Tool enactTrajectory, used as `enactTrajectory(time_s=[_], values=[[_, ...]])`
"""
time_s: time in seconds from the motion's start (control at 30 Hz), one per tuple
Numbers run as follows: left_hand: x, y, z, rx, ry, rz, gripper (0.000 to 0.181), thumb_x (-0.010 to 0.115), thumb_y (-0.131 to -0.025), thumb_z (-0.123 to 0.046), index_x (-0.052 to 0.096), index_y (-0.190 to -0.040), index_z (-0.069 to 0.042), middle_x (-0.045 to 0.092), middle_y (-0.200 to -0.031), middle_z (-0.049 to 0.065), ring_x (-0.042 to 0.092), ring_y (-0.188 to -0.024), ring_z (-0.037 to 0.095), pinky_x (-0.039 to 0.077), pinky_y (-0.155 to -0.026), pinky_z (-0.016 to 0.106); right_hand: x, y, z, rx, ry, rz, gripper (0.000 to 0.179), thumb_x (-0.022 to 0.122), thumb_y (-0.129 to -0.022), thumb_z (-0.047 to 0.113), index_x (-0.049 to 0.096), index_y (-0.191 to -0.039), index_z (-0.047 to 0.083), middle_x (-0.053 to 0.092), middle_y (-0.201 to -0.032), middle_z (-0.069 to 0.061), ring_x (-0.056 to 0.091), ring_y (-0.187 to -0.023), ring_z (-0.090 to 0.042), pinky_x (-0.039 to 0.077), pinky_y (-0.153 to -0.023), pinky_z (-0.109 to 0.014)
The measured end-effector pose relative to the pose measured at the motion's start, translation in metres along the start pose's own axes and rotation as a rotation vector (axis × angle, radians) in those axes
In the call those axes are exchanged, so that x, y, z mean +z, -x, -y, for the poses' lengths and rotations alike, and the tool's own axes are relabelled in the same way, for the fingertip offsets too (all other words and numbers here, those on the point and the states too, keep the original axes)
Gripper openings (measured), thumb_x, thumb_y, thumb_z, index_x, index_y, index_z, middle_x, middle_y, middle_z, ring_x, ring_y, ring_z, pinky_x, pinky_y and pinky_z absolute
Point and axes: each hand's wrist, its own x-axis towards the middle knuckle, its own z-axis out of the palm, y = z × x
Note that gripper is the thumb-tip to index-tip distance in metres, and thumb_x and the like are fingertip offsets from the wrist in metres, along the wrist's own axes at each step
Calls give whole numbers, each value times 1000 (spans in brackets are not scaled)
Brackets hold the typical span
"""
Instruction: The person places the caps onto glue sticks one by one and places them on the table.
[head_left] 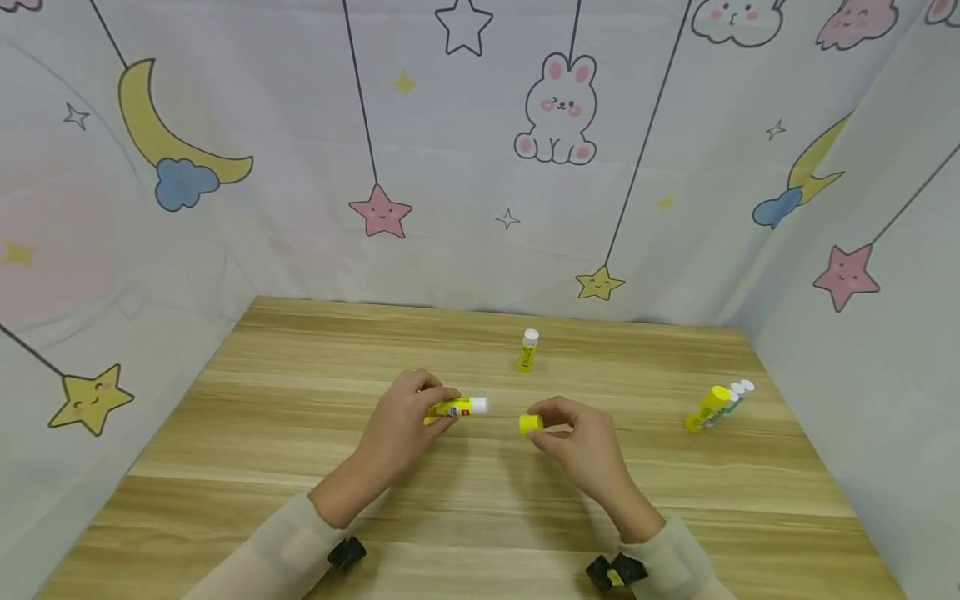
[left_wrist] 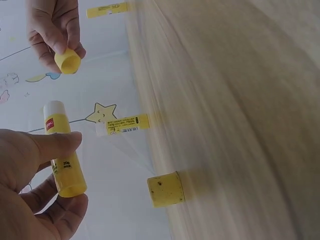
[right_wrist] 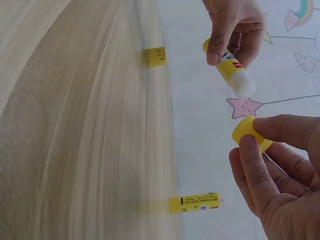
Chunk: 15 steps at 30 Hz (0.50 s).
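Observation:
My left hand (head_left: 405,417) holds a yellow glue stick (left_wrist: 62,150) between thumb and fingers, lying sideways with its white end (head_left: 478,405) toward the right. Opposite it, my right hand (head_left: 588,442) pinches a yellow cap (right_wrist: 248,132), whose open mouth shows in the left wrist view. A short gap separates the cap from the white end. Both things are held above the wooden table (head_left: 465,533). Farther back stands another yellow glue stick (head_left: 527,354) with a white top. A short yellow cylinder (left_wrist: 166,190) with dark specks sits on the table; the left hand hides it from the head view.
At the table's right side, a yellow glue stick (head_left: 707,408) stands upright at the near end of a row with several white-topped ones (head_left: 738,390). A white curtain (head_left: 465,275) printed with stars, moons and a rabbit borders the table's back and sides.

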Motion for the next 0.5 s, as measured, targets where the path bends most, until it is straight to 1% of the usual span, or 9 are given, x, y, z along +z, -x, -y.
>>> enactTrajectory(time_s=[0.13,0.33,0.4,0.5], values=[[1,0,1,18,-11,-9,34,93,-73,-15,80,-104,-16,61,-97,-2,56,-89,16,53,-74,29,-1,-2,-1,25,-58,-5,26,83,-81,1,76,-104,12,74,-102,-2,69,-97,-20,61,-78,-27],[2,1,1,50,-12,-29,34,94,-71,-13,81,-102,-17,60,-97,-2,55,-88,16,52,-73,28,-3,-2,-3,43,-109,11,24,83,-84,9,76,-106,15,73,-107,0,69,-98,-17,57,-92,-38],[2,1,0,59,-8,-34,34,94,-71,-13,81,-102,-17,60,-97,-2,55,-88,16,52,-73,28,-4,-2,-3,53,-144,23,24,82,-85,10,75,-108,15,73,-111,-1,69,-100,-18,56,-93,-37],[2,0,-1,71,0,-41,34,94,-71,-13,81,-102,-17,60,-97,-2,55,-88,15,52,-73,28,-4,-2,-3,66,-212,38,25,81,-86,9,74,-110,11,71,-115,-5,68,-104,-21,57,-89,-32]])
